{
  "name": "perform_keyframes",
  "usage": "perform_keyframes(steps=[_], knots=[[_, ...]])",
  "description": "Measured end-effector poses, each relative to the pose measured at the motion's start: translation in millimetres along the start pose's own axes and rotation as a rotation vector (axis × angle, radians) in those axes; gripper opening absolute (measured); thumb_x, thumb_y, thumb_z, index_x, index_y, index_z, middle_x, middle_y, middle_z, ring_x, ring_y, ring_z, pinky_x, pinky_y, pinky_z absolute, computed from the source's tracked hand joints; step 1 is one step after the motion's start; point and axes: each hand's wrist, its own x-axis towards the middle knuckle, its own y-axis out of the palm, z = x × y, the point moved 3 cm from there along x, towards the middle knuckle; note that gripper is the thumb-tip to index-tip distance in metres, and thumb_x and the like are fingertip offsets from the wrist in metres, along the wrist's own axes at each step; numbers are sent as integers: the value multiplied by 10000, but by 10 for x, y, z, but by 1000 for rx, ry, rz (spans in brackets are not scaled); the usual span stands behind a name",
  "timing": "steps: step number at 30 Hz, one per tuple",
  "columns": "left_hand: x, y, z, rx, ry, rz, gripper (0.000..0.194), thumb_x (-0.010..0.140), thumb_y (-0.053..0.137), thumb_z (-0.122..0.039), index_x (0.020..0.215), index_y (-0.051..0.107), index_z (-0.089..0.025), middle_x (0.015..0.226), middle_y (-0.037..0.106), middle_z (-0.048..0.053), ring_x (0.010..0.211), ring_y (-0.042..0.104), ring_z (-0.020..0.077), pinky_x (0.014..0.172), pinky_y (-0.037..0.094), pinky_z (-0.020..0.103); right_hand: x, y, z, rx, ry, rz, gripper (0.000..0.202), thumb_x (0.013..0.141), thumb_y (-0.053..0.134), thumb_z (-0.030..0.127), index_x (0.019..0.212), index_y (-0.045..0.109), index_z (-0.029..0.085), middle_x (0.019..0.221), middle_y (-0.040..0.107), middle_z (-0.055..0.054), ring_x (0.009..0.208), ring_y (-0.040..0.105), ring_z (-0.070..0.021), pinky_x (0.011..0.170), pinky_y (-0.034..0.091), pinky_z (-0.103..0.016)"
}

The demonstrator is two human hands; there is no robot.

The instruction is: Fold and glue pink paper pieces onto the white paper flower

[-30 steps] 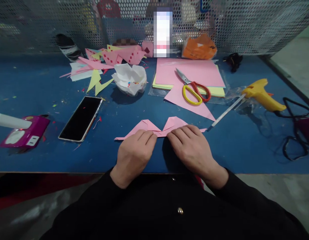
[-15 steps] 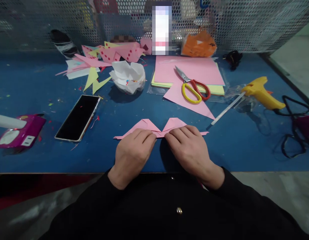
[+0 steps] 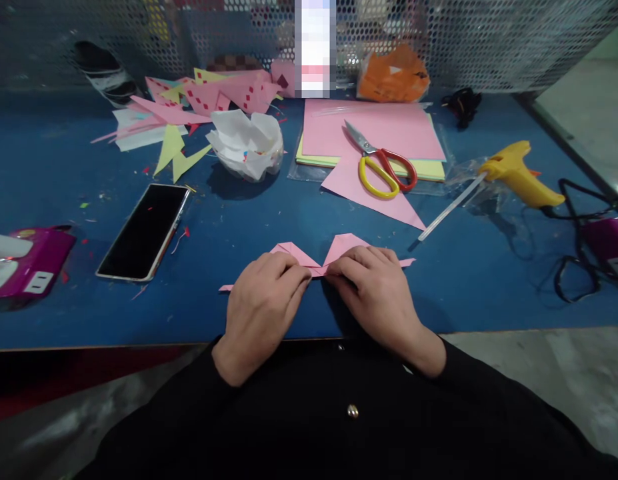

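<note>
A folded pink paper (image 3: pixel 345 245) lies near the front edge of the blue table, with two raised points, a notch between them and a thin strip sticking out at each side. My left hand (image 3: pixel 263 300) is closed on its left half, fingertips pinching the lower edge close to the notch. Just right of the notch, my right hand (image 3: pixel 376 290) grips the same edge with curled fingers. Both thumbs are mostly hidden, and the hands cover much of the paper's lower part.
Beyond the paper, scissors (image 3: pixel 371 160) rest on pink sheets (image 3: pixel 333 130). A yellow glue gun (image 3: pixel 523 177) with its glue stick lies right. On the left are a phone (image 3: pixel 143 230), a purple device (image 3: pixel 43 260) and paper scraps (image 3: pixel 169 150). A crumpled white paper bowl (image 3: pixel 249 143) stands behind.
My left hand has shifted slightly over the paper's left half and now covers more of its left point. The paper's left side tilts down a little. The whole view has moved slightly.
</note>
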Motion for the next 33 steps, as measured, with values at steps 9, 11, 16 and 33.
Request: perform_keyframes(steps=[9,11,16,33], knots=[[42,53,9,-48,-67,18,136,956,593,-230,876,693,-183,854,682,37,811,578,215,700,388,353,21,8,-15,128,103,3,132,937,612,215,832,693,225,843,689,-10,837,622,-183,801,359,-345],[52,58,0,-45,-79,32,146,962,584,-235,882,697,-190,862,685,34,816,578,218,700,372,358,21,10,-10,133,108,12,119,930,617,202,836,688,224,851,685,-9,842,618,-187,810,356,-348],[52,51,6,-77,-134,51,150,959,589,-252,876,705,-204,864,686,24,821,572,218,711,362,364,37,18,-1,117,139,30,101,920,624,204,846,691,220,847,666,-13,837,600,-200,791,346,-352],[103,73,-3,-46,-182,44,147,945,610,-264,824,682,-220,833,686,1,799,592,211,722,347,380,59,24,24,55,158,23,89,904,641,228,816,645,216,835,652,-11,817,588,-215,770,327,-349]])
